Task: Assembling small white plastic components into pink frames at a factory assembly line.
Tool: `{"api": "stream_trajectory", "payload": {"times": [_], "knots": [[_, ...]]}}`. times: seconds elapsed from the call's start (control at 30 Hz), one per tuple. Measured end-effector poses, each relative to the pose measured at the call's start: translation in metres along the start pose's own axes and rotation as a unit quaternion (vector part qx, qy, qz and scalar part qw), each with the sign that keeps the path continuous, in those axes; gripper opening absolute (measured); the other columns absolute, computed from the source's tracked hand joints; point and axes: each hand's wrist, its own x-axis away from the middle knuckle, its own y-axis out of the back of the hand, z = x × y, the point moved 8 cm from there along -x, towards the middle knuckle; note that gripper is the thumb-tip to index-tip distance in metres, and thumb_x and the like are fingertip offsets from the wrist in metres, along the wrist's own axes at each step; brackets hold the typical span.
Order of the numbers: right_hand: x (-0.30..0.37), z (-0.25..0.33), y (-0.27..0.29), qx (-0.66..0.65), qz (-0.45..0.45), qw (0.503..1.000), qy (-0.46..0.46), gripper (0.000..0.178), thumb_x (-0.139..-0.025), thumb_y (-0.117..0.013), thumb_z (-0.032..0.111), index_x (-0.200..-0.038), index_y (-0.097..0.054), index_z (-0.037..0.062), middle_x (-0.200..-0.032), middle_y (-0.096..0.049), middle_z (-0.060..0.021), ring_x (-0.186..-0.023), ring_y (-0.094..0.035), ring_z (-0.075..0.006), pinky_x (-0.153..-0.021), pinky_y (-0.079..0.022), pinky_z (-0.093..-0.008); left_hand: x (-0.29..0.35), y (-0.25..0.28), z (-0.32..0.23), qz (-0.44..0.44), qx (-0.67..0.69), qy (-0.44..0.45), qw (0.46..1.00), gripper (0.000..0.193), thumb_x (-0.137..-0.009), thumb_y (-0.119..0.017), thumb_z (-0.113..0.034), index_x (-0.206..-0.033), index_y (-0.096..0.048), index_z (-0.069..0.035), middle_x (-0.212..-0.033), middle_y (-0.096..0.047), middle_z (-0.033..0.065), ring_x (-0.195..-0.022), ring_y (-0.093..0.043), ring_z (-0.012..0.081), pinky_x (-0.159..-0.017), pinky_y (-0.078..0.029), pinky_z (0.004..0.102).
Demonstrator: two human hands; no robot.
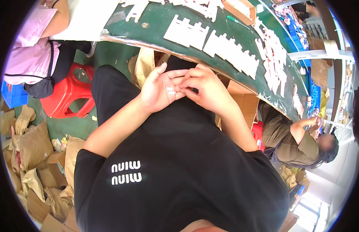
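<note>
My left hand (158,89) is held palm up over my lap, its fingers stretched out toward the right. A few small white rectangular pieces (171,91) lie loose on that palm, near the base of the fingers. Over the left fingertips, my right hand (203,86) is bent with thumb and fingers pinched together. Whatever sits in that pinch, if anything, is hidden or too small to name. Both hands are just short of the green table's near edge (156,45).
White toothed plastic parts (187,31) and narrow white pieces (273,58) lie in rows on the table, by a green-handled tool (233,18) and a cardboard box (241,9). A red stool (67,96) and brown sacks (32,145) stand left. People sit on both sides.
</note>
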Motion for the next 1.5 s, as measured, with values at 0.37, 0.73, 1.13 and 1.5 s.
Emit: {"api": "stream_trajectory", "payload": {"times": [0.37, 0.73, 1.13, 1.5], "knots": [[-0.005, -0.006, -0.001, -0.024, 0.003, 1.000, -0.005, 0.018, -0.082, -0.091, 0.006, -0.099, -0.084, 0.0082, -0.095, -0.074, -0.0043, -0.091, -0.064, -0.0275, -0.083, -0.054, -0.0423, -0.003, -0.002, 0.001, 0.039, 0.039, 0.013, 0.998, 0.085, -0.115, -0.040, -0.065, -0.156, -0.049, 0.009, -0.140, -0.068, 0.0246, -0.116, -0.072, 0.0297, -0.114, -0.054, 0.0482], [-0.016, -0.001, -0.008, 0.019, 0.004, 1.000, 0.001, 0.013, -0.083, -0.087, 0.005, -0.092, -0.078, 0.0076, -0.091, -0.067, -0.0043, -0.092, -0.061, -0.0279, -0.084, -0.053, -0.0425, -0.001, 0.007, -0.009, 0.030, 0.034, 0.002, 0.999, 0.083, -0.115, -0.040, -0.063, -0.158, -0.049, 0.007, -0.137, -0.070, 0.0220, -0.112, -0.071, 0.0286, -0.111, -0.055, 0.0451], [-0.049, -0.020, 0.065, 0.085, -0.233, 0.969, -0.006, 0.016, -0.083, -0.086, 0.000, -0.095, -0.076, 0.0047, -0.116, -0.065, -0.0098, -0.104, -0.064, -0.0274, -0.090, -0.055, -0.0405, -0.010, -0.008, -0.023, 0.010, 0.048, 0.015, 0.999, 0.084, -0.115, -0.043, -0.062, -0.158, -0.045, 0.010, -0.163, -0.049, 0.0395, -0.155, -0.050, 0.0505, -0.131, -0.040, 0.0581], [-0.076, -0.113, 0.080, 0.202, -0.218, 0.952, -0.078, 0.007, -0.081, -0.085, 0.008, -0.086, -0.081, 0.0043, -0.119, -0.068, -0.0092, -0.106, -0.066, -0.0319, -0.091, -0.059, -0.0442, -0.025, 0.013, -0.027, -0.002, 0.044, 0.040, 0.998, 0.084, -0.115, -0.044, -0.061, -0.155, -0.051, 0.011, -0.154, -0.061, 0.0341, -0.146, -0.060, 0.0483, -0.127, -0.046, 0.0588]]}}
